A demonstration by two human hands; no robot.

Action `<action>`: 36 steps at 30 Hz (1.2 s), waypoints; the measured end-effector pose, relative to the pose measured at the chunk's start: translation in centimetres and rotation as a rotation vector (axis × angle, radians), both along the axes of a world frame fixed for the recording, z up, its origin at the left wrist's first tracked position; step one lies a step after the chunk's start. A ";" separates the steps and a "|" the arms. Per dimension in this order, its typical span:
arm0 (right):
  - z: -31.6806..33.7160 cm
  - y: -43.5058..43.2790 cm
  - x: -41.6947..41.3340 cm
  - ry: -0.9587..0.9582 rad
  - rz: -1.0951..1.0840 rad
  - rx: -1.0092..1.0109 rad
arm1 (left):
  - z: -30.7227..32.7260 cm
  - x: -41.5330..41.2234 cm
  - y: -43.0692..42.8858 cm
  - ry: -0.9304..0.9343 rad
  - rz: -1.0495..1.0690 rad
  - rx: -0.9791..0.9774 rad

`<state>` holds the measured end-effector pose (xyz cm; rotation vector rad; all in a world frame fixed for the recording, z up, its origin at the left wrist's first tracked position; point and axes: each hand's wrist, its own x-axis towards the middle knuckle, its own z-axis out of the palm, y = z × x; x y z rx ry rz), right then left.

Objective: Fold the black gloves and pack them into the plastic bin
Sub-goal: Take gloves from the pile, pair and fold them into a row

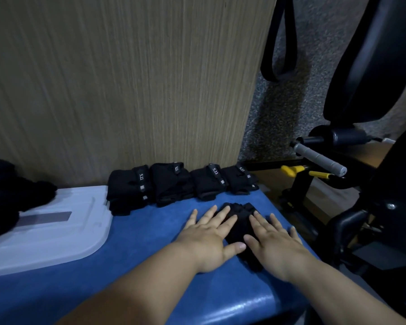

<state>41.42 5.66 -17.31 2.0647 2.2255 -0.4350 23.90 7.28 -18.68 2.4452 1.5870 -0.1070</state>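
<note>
A black glove [240,227] lies flat on the blue padded bench [138,242]. My left hand [209,238] presses on its left side, palm down with fingers spread. My right hand [274,245] presses on its right side the same way. Several folded black gloves [174,181] stand in a row along the wooden wall behind. A white plastic bin lid [56,226] lies at the left, with a heap of loose black gloves [7,191] on its far corner. The bin itself is hidden.
A wooden panel [127,78] rises directly behind the bench. To the right, past the bench edge, stands black gym equipment [361,160] with a grey handle [319,158] and yellow levers [293,171], over grey carpet.
</note>
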 end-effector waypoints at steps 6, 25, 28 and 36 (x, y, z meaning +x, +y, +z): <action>2.1 -0.3 -2.2 -0.032 -0.022 0.277 | 0.9 -3.9 -2.1 -0.013 0.120 0.063; 0.9 -3.0 -25.4 0.545 0.571 0.346 | 2.9 -28.2 -12.4 -0.227 0.944 0.506; 1.0 -3.2 -29.1 0.592 0.603 0.294 | 2.6 -30.4 -12.8 -0.262 0.995 0.557; 1.3 -2.1 -38.0 0.743 0.539 0.194 | 1.7 -32.7 -12.2 -0.541 1.036 0.686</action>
